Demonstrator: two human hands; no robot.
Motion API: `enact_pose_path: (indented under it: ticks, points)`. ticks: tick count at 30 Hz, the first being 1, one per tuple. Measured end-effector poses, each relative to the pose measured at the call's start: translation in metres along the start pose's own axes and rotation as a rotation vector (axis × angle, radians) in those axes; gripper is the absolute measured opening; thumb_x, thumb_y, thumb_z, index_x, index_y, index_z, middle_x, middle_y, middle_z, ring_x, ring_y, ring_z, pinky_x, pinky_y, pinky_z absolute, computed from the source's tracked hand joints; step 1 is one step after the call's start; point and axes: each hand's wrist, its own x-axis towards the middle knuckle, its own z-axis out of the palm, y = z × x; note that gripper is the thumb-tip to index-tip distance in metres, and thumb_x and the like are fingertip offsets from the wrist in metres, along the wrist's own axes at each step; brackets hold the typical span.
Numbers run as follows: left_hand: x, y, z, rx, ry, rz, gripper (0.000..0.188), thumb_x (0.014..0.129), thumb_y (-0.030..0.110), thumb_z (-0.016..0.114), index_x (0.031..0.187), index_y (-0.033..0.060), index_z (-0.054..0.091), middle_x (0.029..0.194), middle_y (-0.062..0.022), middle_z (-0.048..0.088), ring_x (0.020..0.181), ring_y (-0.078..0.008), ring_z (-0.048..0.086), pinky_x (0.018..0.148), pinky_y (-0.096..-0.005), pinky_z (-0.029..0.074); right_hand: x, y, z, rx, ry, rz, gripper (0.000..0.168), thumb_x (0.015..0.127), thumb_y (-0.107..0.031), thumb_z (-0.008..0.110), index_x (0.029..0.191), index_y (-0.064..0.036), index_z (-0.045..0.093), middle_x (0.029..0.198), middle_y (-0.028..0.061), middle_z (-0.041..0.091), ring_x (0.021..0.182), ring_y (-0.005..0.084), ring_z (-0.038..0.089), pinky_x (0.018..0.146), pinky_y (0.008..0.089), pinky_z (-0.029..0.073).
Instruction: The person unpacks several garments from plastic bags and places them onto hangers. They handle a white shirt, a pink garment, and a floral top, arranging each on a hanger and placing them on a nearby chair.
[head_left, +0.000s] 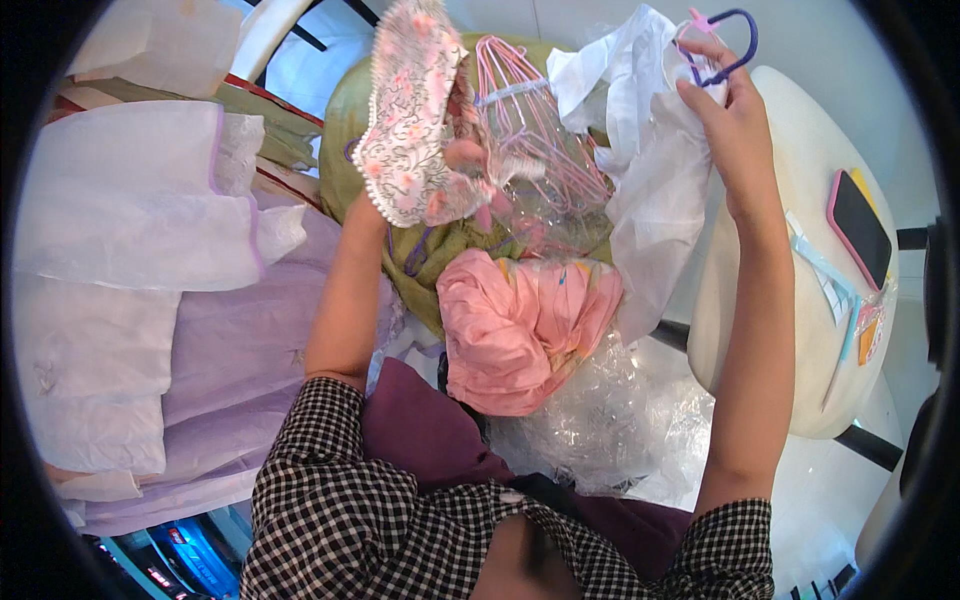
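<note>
My left hand (367, 213), mostly hidden behind the cloth, holds up a floral embroidered fabric piece (411, 161) edged with white pearl-like beads. In my right hand (731, 124) are a dark purple hanger (739, 60) and a sheer white cloth (660, 191) that hangs down below it. A small pink star-shaped piece (702, 21) sits by the hanger's hook. Between my arms lies a bundle of pink hangers (514, 90), tied with a pale band, beside clear plastic. Nearer to me is a bunched pink satiny garment (510, 330).
Olive-green fabric (349, 142) covers the surface under the hangers. Lilac garments (232, 360) and sheer white ones (127, 195) are piled at left. Crumpled clear plastic (600, 420) lies near my lap. On the cream seat (739, 315) at right rests a pink-edged phone (862, 229).
</note>
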Motion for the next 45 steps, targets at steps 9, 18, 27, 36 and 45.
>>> enact_pose_path:
  ticks: [9,18,27,36,45]
  points:
    - [0.012,0.029,0.027,-0.686,-0.306,0.138,0.113,0.078,0.087,0.048,0.156,0.0093,0.021,0.158,-0.0189,0.027,0.145,-0.0383,0.028,0.115,-0.061,0.027,-0.002,-0.006,0.003,-0.121,0.081,-0.025,0.047,0.088,-0.015,0.065,0.135,-0.017,0.057,0.111,0.0044,0.061,0.099,0.0132,0.056,0.087,0.0264,0.044]
    - [0.009,0.024,0.04,-0.768,0.018,0.181,0.103,0.088,0.078,0.044,0.154,0.0045,0.018,0.153,-0.0209,0.025,0.146,-0.0353,0.02,0.118,-0.0552,0.023,-0.008,-0.021,0.008,0.112,-0.073,0.137,0.043,0.092,-0.011,0.062,0.134,-0.014,0.054,0.097,0.0024,0.061,0.086,0.0112,0.055,0.081,0.0263,0.044]
    - [0.015,0.06,0.105,-0.569,0.098,0.103,0.112,0.081,0.089,0.039,0.157,0.0105,0.018,0.161,-0.0174,0.019,0.147,-0.0368,0.021,0.117,-0.0556,0.023,-0.016,-0.033,0.01,-0.157,0.057,-0.109,0.031,0.099,-0.004,0.052,0.129,-0.009,0.059,0.079,-0.0054,0.051,0.07,0.002,0.04,0.063,0.0191,0.033]
    - [0.039,0.156,0.154,0.27,-0.304,0.233,0.105,0.083,0.083,0.04,0.151,0.0033,0.031,0.155,-0.0158,0.035,0.14,-0.0319,0.035,0.116,-0.0483,0.028,-0.012,-0.05,-0.009,-0.118,0.052,-0.241,0.032,0.096,-0.004,0.056,0.128,-0.006,0.055,0.076,0.0201,0.06,0.068,0.0276,0.06,0.065,0.0378,0.046]
    - [0.18,0.148,0.126,0.406,-0.331,-0.174,0.088,0.09,0.069,0.045,0.143,-0.0016,0.043,0.148,-0.018,0.044,0.134,-0.0318,0.044,0.114,-0.047,0.033,-0.032,-0.043,-0.004,0.204,-0.496,-0.187,0.032,0.091,-0.002,0.06,0.123,-0.001,0.062,0.113,0.011,0.069,0.109,0.0222,0.062,0.095,0.0367,0.047]
